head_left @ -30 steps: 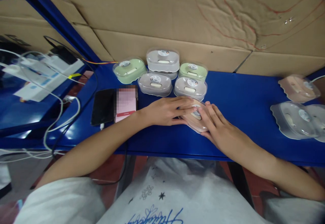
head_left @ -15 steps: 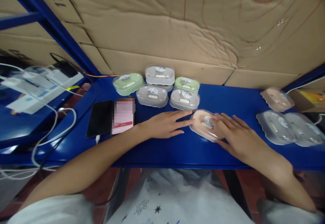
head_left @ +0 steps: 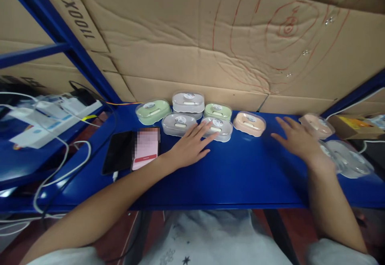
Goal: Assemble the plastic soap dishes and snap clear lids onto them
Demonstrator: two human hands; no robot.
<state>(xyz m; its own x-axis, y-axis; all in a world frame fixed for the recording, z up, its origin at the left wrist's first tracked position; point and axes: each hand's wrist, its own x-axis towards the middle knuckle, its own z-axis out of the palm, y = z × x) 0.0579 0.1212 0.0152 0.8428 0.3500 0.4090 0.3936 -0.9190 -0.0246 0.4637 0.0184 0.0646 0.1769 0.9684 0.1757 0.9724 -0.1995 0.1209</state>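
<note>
Left hand (head_left: 189,146) open, fingertips on grey case (head_left: 217,128); right hand (head_left: 296,138) open (empty), peach case (head_left: 249,123) at its 9 o'clock.

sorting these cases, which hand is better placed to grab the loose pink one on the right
Right, probably. The right hand is open beside the pink case at the right end, while the left hand rests by the grey case.

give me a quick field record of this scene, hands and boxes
left hand: flat, fingers at a grey box
right hand: open, holds nothing, beside a pink box
peach box: on the table, right end of the group, untouched
green boxes: two, back row
stack: grey box on another, back middle
phone: dark, left of a pink card
</note>
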